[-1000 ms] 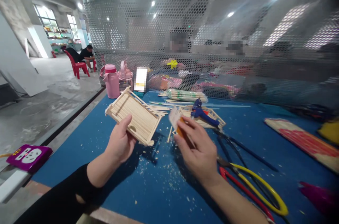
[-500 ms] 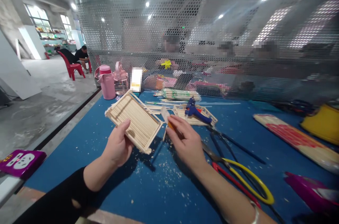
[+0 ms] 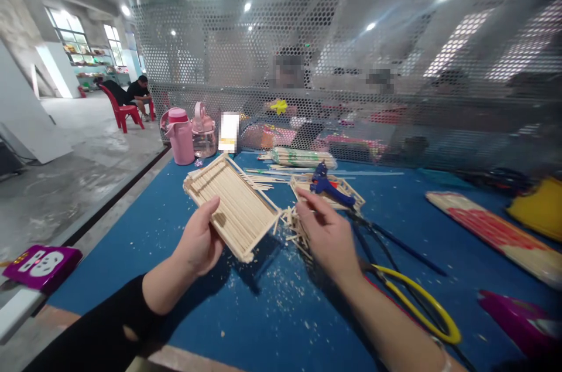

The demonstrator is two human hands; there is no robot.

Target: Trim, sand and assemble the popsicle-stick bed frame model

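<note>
My left hand (image 3: 197, 243) grips a shallow tray of pale wooden sticks (image 3: 239, 202) by its near edge, thumb on the inside. The tray is tilted above the table, its slatted floor facing me. My right hand (image 3: 331, 237) is apart from the tray, over a small pile of cut stick pieces (image 3: 294, 225). Its fingers are curled together, and what they hold, if anything, is hidden. Just beyond lies a second stick frame (image 3: 357, 199) with a blue glue gun (image 3: 327, 186) resting on it.
Scissors with a yellow handle (image 3: 454, 331) lie beside my right forearm. A bag of sticks (image 3: 492, 234) is at right, a wrapped stick bundle (image 3: 302, 157) at the back. A pink bottle (image 3: 181, 143) stands far left. Perforated metal screen (image 3: 197, 55) behind; scraps dot the blue table (image 3: 246, 325).
My right hand has moved slightly right, away from the tray's corner. The orange-handled tool in its fingers no longer shows. The left hand still holds the tray; the whole view has shifted slightly.
</note>
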